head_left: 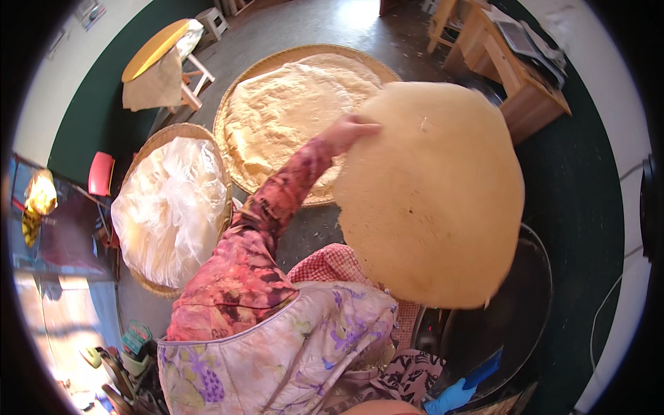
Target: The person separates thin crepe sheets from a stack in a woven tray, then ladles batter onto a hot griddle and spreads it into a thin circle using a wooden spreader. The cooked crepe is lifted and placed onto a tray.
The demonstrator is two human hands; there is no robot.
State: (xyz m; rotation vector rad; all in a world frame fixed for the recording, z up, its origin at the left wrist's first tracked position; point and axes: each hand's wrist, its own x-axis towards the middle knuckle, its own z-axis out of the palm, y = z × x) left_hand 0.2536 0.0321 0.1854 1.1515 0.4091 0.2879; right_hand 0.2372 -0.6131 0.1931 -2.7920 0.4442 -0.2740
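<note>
A large, thin, round tan pancake hangs spread out in front of me. My left hand pinches its upper left edge, fingers closed. Lower right, my right hand wears a blue glove and is closed on a blue scraper. The scraper is over the dark round griddle, which the pancake partly covers from view. Behind my left hand, a stack of similar pancakes fills a wide woven tray.
A smaller woven basket holds clear plastic bagging at left. Farther back stand a yellow-topped round table and a white stool. A wooden desk with a laptop is at far right. A red-checked cloth lies near my lap.
</note>
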